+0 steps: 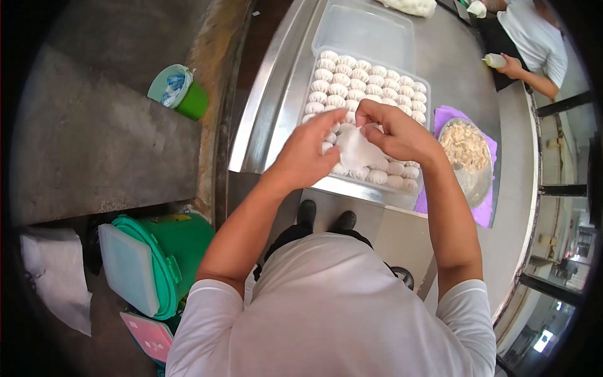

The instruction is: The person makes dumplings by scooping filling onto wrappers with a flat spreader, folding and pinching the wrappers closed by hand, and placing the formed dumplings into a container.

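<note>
A clear plastic tray [422,88] holds several rows of pleated white dumplings [342,78] on the steel table. Over its near part, my right hand [399,132] pinches a thin white dough wrapper [361,151] between thumb and fingers, and the wrapper hangs down from them. My left hand [308,151] is just left of the wrapper, thumb and fingers apart, holding nothing that I can see. Both hands hide some of the dumplings beneath them. To the right, a bowl of pale chopped filling [465,144] rests on a purple cloth [483,210].
Behind the tray lies a clear lid [364,31], with a pale dough-like mass [411,5] farther back. Another person [531,41] at upper right holds a small bottle [495,60]. Left on the floor are a green bin [198,103] and a lidded green tub [182,245].
</note>
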